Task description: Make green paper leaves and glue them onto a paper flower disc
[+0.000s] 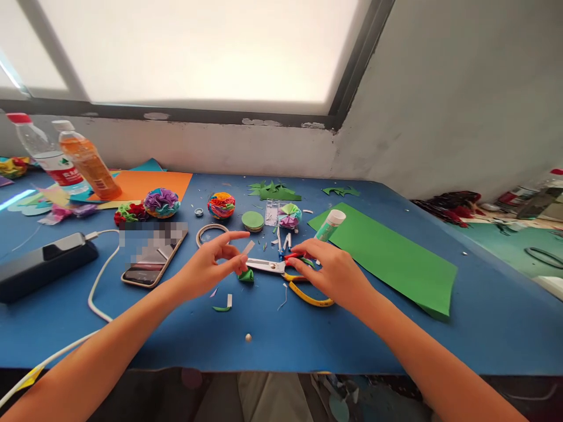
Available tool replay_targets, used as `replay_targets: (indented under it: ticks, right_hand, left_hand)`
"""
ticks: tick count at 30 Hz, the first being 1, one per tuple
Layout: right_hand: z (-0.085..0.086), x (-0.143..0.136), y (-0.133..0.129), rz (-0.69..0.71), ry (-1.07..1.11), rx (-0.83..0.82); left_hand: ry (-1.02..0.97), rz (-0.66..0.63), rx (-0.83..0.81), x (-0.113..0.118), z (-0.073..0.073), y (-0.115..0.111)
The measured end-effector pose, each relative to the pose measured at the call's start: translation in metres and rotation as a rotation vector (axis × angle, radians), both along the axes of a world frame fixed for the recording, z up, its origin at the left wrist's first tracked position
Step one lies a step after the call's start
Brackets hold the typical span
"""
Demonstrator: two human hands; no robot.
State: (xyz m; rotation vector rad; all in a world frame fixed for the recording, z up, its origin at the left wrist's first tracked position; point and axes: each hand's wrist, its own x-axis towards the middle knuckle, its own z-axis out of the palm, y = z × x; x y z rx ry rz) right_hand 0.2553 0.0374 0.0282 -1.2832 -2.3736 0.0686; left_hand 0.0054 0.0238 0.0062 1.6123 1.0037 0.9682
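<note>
Between thumb and finger, my left hand [220, 261] pinches a small pale strip of tape [248, 247]. Just below its fingertips lies a small folded green paper piece [246, 276]. My right hand [332, 269] is closed, its fingertips at a small red thing [294, 256] whose kind I cannot make out. Beside and partly under that hand lie scissors [266, 266] with yellow handles, blades pointing left. A glue stick [331, 224] with a white cap rises behind the right hand. A roll of tape [200, 233] rests behind my left hand.
Paper balls [221, 205], a green disc [252, 221] and green scraps [275, 190] lie farther back. Green paper [391, 258] covers the right side. At left are a phone [152, 264], a black device [48, 264] with a white cable, and bottles [90, 158]. A bead [248, 337] lies near the front edge.
</note>
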Motion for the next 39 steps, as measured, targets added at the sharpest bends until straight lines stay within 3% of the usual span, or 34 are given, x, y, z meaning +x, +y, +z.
replay_targets:
  ticks: [6, 13, 21, 26, 29, 32, 35, 39]
  right_hand:
    - [0.01, -0.027, 0.012, 0.058, -0.147, -0.164]
    - [-0.009, -0.045, 0.008, 0.234, 0.411, -0.473]
    - [-0.013, -0.042, 0.001, 0.239, 0.441, -0.345]
    - [-0.015, -0.041, 0.0, 0.239, 0.408, -0.314]
    - [-0.015, -0.041, -0.001, 0.237, 0.385, -0.238]
    - [-0.013, -0.035, 0.005, 0.146, 0.296, -0.132]
    - [-0.008, -0.025, 0.015, 0.041, 0.17, -0.127]
    - [-0.001, -0.016, 0.024, 0.043, 0.082, -0.138]
  left_hand:
    - [0.145, 0.04, 0.053, -0.001, 0.001, 0.0]
    - [0.253, -0.035, 0.116, 0.003, 0.003, -0.005]
    - [0.452, -0.045, 0.249, 0.003, -0.003, -0.008]
    - [0.518, -0.023, 0.231, 0.005, -0.003, -0.008]
    - [0.443, 0.017, 0.148, 0.006, -0.003, -0.007]
    - [0.339, 0.088, 0.112, 0.005, -0.002, -0.004]
    - [0.234, 0.146, 0.087, 0.004, -0.001, 0.0]
    - [0.085, 0.159, 0.012, 0.003, 0.001, 0.001]
